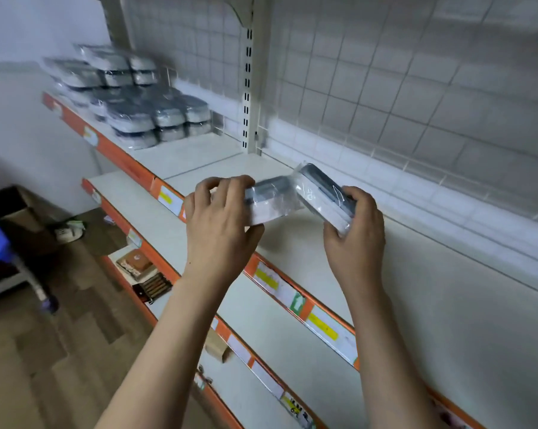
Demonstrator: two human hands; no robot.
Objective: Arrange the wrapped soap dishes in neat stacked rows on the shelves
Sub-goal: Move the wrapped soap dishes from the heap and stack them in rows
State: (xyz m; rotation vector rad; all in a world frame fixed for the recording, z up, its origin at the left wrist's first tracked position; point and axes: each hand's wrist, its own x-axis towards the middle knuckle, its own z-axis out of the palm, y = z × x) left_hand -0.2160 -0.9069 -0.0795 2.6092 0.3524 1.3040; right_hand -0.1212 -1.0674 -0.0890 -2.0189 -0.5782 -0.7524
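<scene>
My left hand grips one plastic-wrapped soap dish, grey on top and white below, held roughly level above the upper shelf. My right hand grips a second wrapped soap dish, tilted with its far end up. The two dishes touch near their inner ends. At the shelf's far left stand stacked rows of wrapped soap dishes, two or three high, blurred.
A wire grid back panel and a slotted upright stand behind the shelf. Orange price rails edge each shelf. Lower shelves hold small boxes. A cardboard box and a blue object sit on the wooden floor at left.
</scene>
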